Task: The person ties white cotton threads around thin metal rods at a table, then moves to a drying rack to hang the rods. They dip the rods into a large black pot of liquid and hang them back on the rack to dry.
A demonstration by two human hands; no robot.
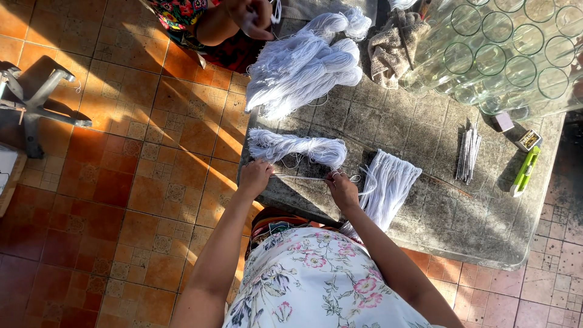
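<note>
Left hand: pinching one end of a taut white string, centre frame.
Right hand: gripping its other end with scissors.
Yarn skeins: three bundles on the grey surface.
Glass jars: many, upper right.

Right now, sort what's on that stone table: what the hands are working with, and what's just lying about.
In hand: left hand, right hand, scissors, white string hank, cut strings.
Lying about: glass jars, green cutter, white sticks, rag.

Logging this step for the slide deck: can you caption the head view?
Left hand and right hand stretch thin white string above a grey stone table, beside white yarn skeins.
</note>
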